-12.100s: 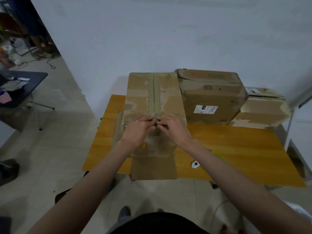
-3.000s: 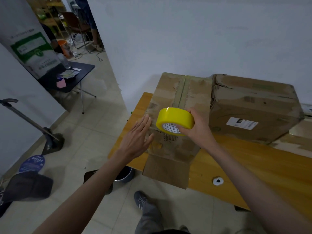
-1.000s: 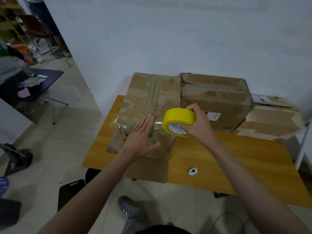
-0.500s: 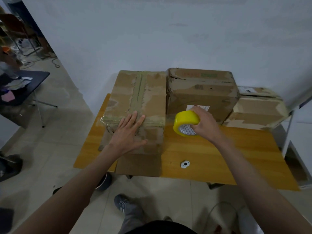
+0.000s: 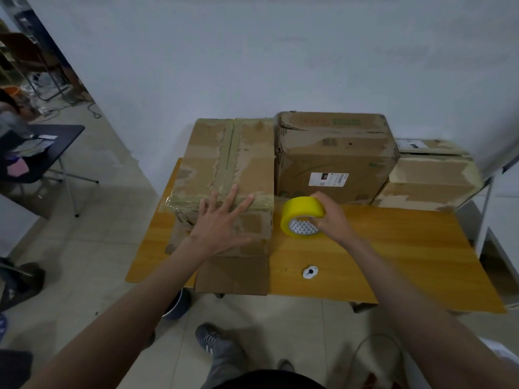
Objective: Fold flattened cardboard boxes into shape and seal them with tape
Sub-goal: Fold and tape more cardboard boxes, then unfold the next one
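So the left hand (image 5: 222, 220) lies flat with fingers spread on the near face of the box (image 5: 224, 175), a worn brown carton with torn paper patches and a glossy tape band across its near top edge. At 3 o'clock from it, the right hand (image 5: 328, 217) grips the tape roll (image 5: 302, 216), a fat yellow ring with a patterned white core, just beside the box's corner over the smooth orange wooden table (image 5: 393, 248). A dented box with a white label (image 5: 328, 179) sits at 1 o'clock.

Dim, soft focus, wide-angle edge distortion
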### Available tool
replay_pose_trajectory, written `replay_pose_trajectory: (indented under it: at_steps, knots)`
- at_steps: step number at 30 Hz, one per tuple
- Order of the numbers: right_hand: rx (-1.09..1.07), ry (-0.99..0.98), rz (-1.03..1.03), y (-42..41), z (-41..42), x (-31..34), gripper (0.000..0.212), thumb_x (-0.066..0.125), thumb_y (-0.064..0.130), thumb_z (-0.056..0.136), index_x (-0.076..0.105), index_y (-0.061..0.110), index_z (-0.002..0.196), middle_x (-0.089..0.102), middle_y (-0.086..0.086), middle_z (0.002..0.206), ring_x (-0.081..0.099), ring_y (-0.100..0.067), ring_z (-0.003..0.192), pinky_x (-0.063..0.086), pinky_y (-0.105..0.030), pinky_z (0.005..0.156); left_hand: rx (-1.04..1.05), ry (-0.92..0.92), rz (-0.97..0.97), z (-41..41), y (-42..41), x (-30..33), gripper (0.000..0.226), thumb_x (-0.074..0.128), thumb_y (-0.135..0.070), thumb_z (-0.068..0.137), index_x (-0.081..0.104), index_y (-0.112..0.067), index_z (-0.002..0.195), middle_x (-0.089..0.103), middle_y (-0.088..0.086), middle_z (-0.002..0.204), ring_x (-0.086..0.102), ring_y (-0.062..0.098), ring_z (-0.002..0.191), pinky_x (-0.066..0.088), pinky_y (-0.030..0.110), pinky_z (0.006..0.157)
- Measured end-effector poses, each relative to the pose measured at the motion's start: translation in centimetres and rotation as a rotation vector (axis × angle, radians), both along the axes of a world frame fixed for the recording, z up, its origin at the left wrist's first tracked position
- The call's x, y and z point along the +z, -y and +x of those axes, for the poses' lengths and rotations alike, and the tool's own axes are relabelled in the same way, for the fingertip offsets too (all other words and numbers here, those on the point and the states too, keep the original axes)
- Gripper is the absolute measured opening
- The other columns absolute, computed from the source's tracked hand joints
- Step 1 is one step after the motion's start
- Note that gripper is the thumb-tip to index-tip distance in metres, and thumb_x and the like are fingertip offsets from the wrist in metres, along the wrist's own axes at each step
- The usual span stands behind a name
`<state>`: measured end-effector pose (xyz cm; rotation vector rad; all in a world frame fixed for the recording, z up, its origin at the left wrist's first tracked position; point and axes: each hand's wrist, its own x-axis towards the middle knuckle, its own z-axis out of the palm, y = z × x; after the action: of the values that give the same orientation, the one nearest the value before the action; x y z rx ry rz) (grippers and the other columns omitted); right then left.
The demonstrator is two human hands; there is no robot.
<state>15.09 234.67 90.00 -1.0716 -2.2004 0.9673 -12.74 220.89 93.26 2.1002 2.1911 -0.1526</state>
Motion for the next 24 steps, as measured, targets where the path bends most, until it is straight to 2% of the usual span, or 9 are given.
replay_pose_trajectory:
  at_steps: [3,5,7,9,12,15,20,21,24]
  knots:
    - [-0.022,-0.017,-0.084,0.2,-0.4,-1.2,0.034,0.071,-0.002,0.082,0.052,0.013,0.106,0.054,-0.004,0.101,0.053,-0.021,0.094,0.043,-0.040,0.073,-0.017,0.016,0.012,1.8,-1.2,0.7,0.108,0.019,-0.092,0.071,-0.012,-0.036,0.157,-0.023,0.003,0.164,-0.016,0.038,0.150,-0.004,0.053,0.121]
    - [-0.038,-0.045,-0.122,0.4,-0.6,-2.0,0.035,0.069,-0.005,0.082,0.052,0.013,0.106,0.053,-0.006,0.103,0.052,-0.023,0.099,0.045,-0.044,0.079,-0.085,0.049,0.030,3.0,-1.6,0.8,0.107,0.029,-0.085,0.081,-0.007,-0.022,0.159,-0.022,0.003,0.165,-0.019,0.028,0.152,-0.002,0.045,0.125]
    - [-0.042,-0.068,-0.151,0.5,-1.0,-2.6,0.037,0.067,-0.008,0.082,0.051,0.010,0.111,0.053,-0.011,0.107,0.052,-0.027,0.104,0.044,-0.047,0.085,-0.094,0.118,0.004,4.0,-1.6,0.5,0.106,0.045,-0.077,0.084,-0.012,-0.028,0.158,-0.023,0.000,0.165,-0.020,0.031,0.151,0.000,0.049,0.125]
    - [-0.048,-0.076,-0.147,0.5,-1.6,-3.0,0.038,0.066,-0.010,0.081,0.051,0.008,0.112,0.052,-0.013,0.109,0.050,-0.028,0.107,0.043,-0.049,0.088,-0.078,0.092,0.010,4.5,-1.3,0.1,0.108,0.050,-0.076,0.080,-0.016,-0.036,0.156,-0.025,-0.003,0.164,-0.022,0.039,0.149,-0.003,0.055,0.123]
    - [-0.062,-0.084,-0.160,0.3,-2.1,-3.4,0.039,0.068,-0.007,0.082,0.050,0.008,0.113,0.051,-0.012,0.111,0.050,-0.028,0.107,0.044,-0.047,0.087,-0.069,0.074,0.042,4.5,-1.1,-0.4,0.108,0.049,-0.077,0.077,-0.014,-0.039,0.156,-0.023,-0.005,0.165,-0.020,0.040,0.149,-0.003,0.056,0.122]
    - [-0.081,-0.124,-0.236,0.8,-1.2,-4.2,0.048,0.073,0.005,0.086,0.045,0.011,0.124,0.050,-0.009,0.118,0.051,-0.023,0.109,0.047,-0.032,0.083,-0.062,0.096,0.064,4.3,-1.1,-0.6,0.105,0.038,-0.081,0.073,-0.012,-0.042,0.156,-0.019,-0.007,0.165,-0.018,0.039,0.150,-0.001,0.056,0.123]
    - [-0.185,-0.041,-0.463,2.7,1.6,-7.3,0.078,0.084,0.021,0.079,0.037,0.013,0.140,0.049,-0.005,0.130,0.051,-0.021,0.115,0.049,-0.041,0.091,-0.052,0.109,0.092,4.3,-1.4,-1.0,0.105,0.034,-0.083,0.069,-0.005,-0.041,0.157,-0.013,-0.007,0.167,-0.012,0.040,0.151,0.002,0.056,0.123]
    - [-0.199,-0.017,-0.510,3.1,2.1,-8.2,0.077,0.085,0.020,0.078,0.039,0.012,0.139,0.050,-0.006,0.130,0.052,-0.021,0.115,0.049,-0.041,0.091,-0.056,0.109,0.095,4.2,-1.4,-1.1,0.105,0.035,-0.084,0.069,-0.003,-0.041,0.157,-0.011,-0.006,0.167,-0.011,0.041,0.151,0.003,0.057,0.123]
    - [-0.177,0.156,-0.519,3.9,3.1,-10.9,0.051,0.078,0.010,0.084,0.055,0.000,0.128,0.052,-0.015,0.134,0.052,-0.031,0.121,0.046,-0.043,0.096,-0.060,0.104,0.110,4.2,-1.4,-1.3,0.104,0.040,-0.082,0.071,0.001,-0.039,0.158,-0.008,-0.006,0.168,-0.008,0.042,0.151,0.005,0.058,0.122]
